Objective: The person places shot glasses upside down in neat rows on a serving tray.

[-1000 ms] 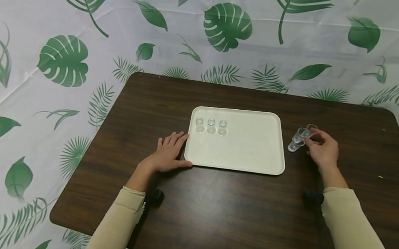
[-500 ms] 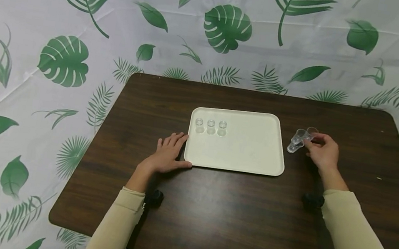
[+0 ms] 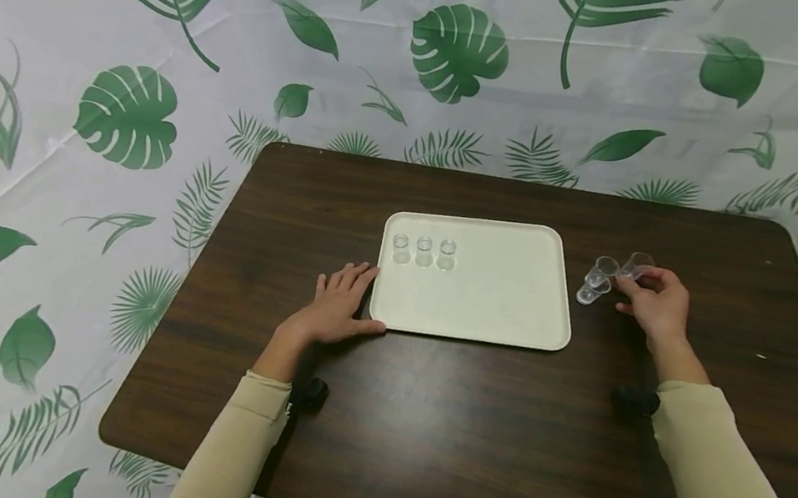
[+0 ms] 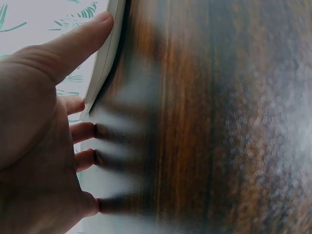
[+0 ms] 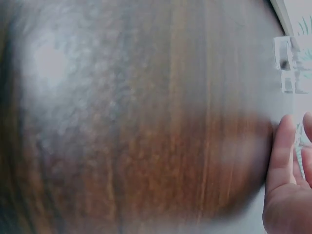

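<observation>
In the head view my right hand (image 3: 660,304) pinches a small clear plastic cup (image 3: 637,265) between thumb and fingers, right of the tray. Just left of it two similar clear cups (image 3: 594,285) stand on the table, close together. My left hand (image 3: 334,308) lies with straight, spread fingers at the left edge of a cream tray (image 3: 496,312), the thumb touching its front left corner. Along the tray's back left stand three clear cups (image 3: 424,251) in a row. In the left wrist view the thumb (image 4: 90,36) rests against the tray rim (image 4: 109,48).
The dark wood table (image 3: 464,443) reaches around the tray on all sides. A leaf-patterned cloth (image 3: 365,43) hangs behind and to the left of the table. A small pale speck (image 3: 761,356) lies on the right part of the tabletop.
My right hand has moved slightly right with the pinched cup, drawing it away from the two other cups. The left hand and the tray have stayed in place.
</observation>
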`<action>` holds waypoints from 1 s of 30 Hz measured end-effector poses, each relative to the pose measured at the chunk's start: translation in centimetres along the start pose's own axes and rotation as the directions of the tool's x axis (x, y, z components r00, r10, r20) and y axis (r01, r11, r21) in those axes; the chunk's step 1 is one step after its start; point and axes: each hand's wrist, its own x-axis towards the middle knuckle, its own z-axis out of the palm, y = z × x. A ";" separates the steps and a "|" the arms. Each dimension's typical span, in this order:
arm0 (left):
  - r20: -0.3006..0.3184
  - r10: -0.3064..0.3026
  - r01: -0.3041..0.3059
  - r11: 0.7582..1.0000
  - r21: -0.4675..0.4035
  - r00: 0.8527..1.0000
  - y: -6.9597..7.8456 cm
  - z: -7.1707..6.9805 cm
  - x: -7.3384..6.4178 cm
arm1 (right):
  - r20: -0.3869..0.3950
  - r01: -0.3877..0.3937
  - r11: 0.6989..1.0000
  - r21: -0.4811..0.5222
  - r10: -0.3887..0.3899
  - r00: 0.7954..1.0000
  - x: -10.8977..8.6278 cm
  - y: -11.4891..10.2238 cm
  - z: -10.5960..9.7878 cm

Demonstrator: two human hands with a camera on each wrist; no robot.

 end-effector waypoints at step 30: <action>0.008 -0.002 0.002 1.000 0.000 1.000 0.1 -0.1 0.1 | -0.225 0.321 0.941 0.109 -0.292 0.930 -0.4 -5.6 1.4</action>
